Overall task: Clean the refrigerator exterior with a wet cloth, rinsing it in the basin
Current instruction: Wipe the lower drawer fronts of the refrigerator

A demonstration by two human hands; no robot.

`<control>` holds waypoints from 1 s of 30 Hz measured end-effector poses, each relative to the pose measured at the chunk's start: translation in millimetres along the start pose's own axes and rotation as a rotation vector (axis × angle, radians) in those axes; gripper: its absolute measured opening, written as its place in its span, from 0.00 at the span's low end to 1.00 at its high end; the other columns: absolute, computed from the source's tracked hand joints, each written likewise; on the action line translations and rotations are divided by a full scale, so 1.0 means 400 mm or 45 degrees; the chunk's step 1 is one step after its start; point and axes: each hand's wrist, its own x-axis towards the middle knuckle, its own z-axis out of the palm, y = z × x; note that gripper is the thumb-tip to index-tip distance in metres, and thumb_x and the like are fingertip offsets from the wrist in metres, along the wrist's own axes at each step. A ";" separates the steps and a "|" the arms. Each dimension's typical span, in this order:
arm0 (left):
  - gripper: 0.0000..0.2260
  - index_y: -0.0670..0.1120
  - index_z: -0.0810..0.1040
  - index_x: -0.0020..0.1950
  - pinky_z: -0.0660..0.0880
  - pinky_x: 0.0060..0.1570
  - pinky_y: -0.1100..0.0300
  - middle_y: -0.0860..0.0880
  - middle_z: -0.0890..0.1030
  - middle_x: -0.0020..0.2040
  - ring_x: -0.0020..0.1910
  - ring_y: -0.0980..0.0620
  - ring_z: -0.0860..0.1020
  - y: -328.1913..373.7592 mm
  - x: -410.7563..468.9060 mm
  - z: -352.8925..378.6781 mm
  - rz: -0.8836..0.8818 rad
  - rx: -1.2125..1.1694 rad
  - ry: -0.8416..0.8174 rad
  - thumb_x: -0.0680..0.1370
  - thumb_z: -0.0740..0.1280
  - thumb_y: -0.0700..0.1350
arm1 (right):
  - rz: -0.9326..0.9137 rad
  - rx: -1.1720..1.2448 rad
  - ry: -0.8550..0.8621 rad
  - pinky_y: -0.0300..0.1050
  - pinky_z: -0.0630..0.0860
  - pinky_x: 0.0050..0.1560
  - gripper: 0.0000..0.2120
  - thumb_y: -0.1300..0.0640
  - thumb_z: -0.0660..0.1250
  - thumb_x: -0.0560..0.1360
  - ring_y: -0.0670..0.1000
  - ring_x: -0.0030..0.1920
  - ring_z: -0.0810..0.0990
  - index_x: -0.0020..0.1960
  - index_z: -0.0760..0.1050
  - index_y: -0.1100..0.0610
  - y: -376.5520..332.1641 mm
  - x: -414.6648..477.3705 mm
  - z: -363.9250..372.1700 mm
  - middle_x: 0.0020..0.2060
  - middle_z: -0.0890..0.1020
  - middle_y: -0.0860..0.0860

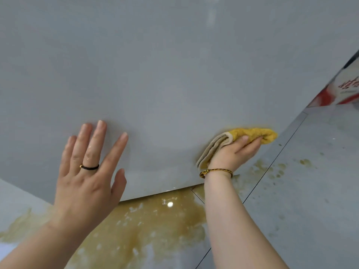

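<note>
Cloth partly hidden under right hand on refrigerator.

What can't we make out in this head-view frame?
- Basin: not in the head view at all.
- Refrigerator panel: top and left cut off by the frame edges.
- Cloth: middle hidden under the right hand.
- Red-and-white object: blurred, cut by the right edge; print unreadable.
- Left hand: whether the palm touches the panel can't be told.

Grey tiled floor with dark grout lines; a wide yellow-brown puddle lay on it, smaller brownish spatters scattered to its right
</note>
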 end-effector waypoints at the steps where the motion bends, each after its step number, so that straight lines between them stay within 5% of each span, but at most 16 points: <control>1: 0.24 0.49 0.58 0.69 0.44 0.74 0.54 0.42 0.57 0.70 0.75 0.54 0.44 0.008 0.005 0.004 0.015 0.009 0.001 0.73 0.58 0.45 | -0.001 0.001 0.002 0.35 0.50 0.67 0.22 0.59 0.49 0.81 0.53 0.74 0.53 0.74 0.52 0.62 0.010 0.006 0.005 0.74 0.56 0.58; 4: 0.25 0.50 0.59 0.69 0.45 0.74 0.53 0.41 0.58 0.70 0.75 0.53 0.44 0.046 0.021 0.032 0.089 -0.005 -0.011 0.73 0.59 0.45 | 0.251 0.015 0.028 0.38 0.49 0.69 0.23 0.55 0.48 0.82 0.52 0.74 0.53 0.75 0.50 0.60 0.081 0.019 0.013 0.74 0.55 0.57; 7: 0.27 0.51 0.58 0.70 0.46 0.72 0.49 0.44 0.54 0.71 0.75 0.52 0.42 0.060 0.026 0.057 0.144 0.049 -0.044 0.72 0.59 0.44 | 0.757 0.240 -0.034 0.48 0.54 0.73 0.35 0.37 0.51 0.72 0.54 0.73 0.58 0.74 0.54 0.54 0.178 0.008 0.004 0.73 0.58 0.56; 9: 0.30 0.54 0.55 0.73 0.55 0.69 0.41 0.47 0.50 0.74 0.75 0.52 0.41 0.060 0.022 0.069 0.132 0.066 -0.071 0.72 0.59 0.44 | 0.941 0.301 -0.141 0.53 0.56 0.73 0.36 0.34 0.51 0.69 0.55 0.73 0.58 0.72 0.55 0.49 0.208 0.000 -0.001 0.74 0.56 0.55; 11: 0.30 0.55 0.49 0.75 0.63 0.61 0.32 0.50 0.46 0.76 0.75 0.51 0.40 0.059 0.019 0.076 0.110 0.050 -0.110 0.74 0.56 0.46 | 0.816 0.178 -0.124 0.49 0.53 0.73 0.27 0.46 0.48 0.80 0.55 0.74 0.55 0.75 0.49 0.55 0.183 0.014 -0.004 0.75 0.53 0.56; 13: 0.29 0.57 0.47 0.74 0.65 0.57 0.28 0.55 0.41 0.76 0.75 0.48 0.42 0.063 0.014 0.082 0.084 0.011 -0.137 0.75 0.54 0.48 | 0.405 0.046 -0.038 0.41 0.48 0.71 0.24 0.56 0.47 0.82 0.54 0.75 0.51 0.75 0.48 0.61 0.131 0.067 -0.012 0.75 0.52 0.57; 15: 0.29 0.59 0.46 0.74 0.67 0.54 0.28 0.56 0.39 0.75 0.73 0.36 0.54 0.065 0.006 0.081 0.068 -0.002 -0.168 0.75 0.53 0.49 | 0.026 -0.032 -0.017 0.39 0.47 0.69 0.23 0.59 0.48 0.82 0.54 0.75 0.50 0.74 0.48 0.63 0.087 0.133 -0.027 0.74 0.52 0.58; 17: 0.28 0.60 0.45 0.74 0.68 0.53 0.28 0.57 0.38 0.75 0.68 0.29 0.62 0.064 0.003 0.083 0.059 0.011 -0.207 0.76 0.51 0.50 | -0.068 -0.036 -0.018 0.41 0.47 0.70 0.23 0.57 0.48 0.82 0.53 0.74 0.50 0.74 0.48 0.62 0.094 0.206 -0.046 0.74 0.53 0.58; 20: 0.28 0.60 0.44 0.74 0.66 0.55 0.28 0.57 0.37 0.75 0.68 0.28 0.61 0.061 0.002 0.083 0.055 0.022 -0.217 0.76 0.51 0.51 | 0.324 0.183 -0.105 0.51 0.57 0.73 0.31 0.39 0.53 0.76 0.55 0.72 0.61 0.71 0.63 0.59 0.185 0.281 -0.039 0.71 0.65 0.57; 22: 0.28 0.60 0.44 0.74 0.66 0.56 0.28 0.58 0.37 0.75 0.68 0.28 0.60 0.063 0.003 0.083 0.055 0.010 -0.223 0.76 0.51 0.51 | 0.642 0.354 -0.104 0.55 0.67 0.67 0.46 0.26 0.56 0.58 0.55 0.63 0.73 0.65 0.70 0.55 0.297 0.315 -0.032 0.63 0.75 0.55; 25: 0.28 0.60 0.44 0.74 0.66 0.55 0.28 0.57 0.37 0.75 0.68 0.28 0.60 0.057 -0.001 0.086 0.045 0.009 -0.250 0.76 0.50 0.51 | 0.900 0.371 -0.169 0.55 0.67 0.67 0.53 0.24 0.54 0.50 0.52 0.64 0.73 0.71 0.61 0.46 0.369 0.269 -0.040 0.68 0.70 0.48; 30: 0.27 0.61 0.42 0.73 0.65 0.57 0.29 0.57 0.37 0.75 0.68 0.28 0.59 0.043 -0.005 0.093 0.050 0.005 -0.304 0.76 0.48 0.51 | 0.918 0.318 -0.161 0.56 0.65 0.68 0.47 0.29 0.52 0.59 0.54 0.69 0.66 0.74 0.53 0.47 0.304 0.179 -0.044 0.72 0.61 0.50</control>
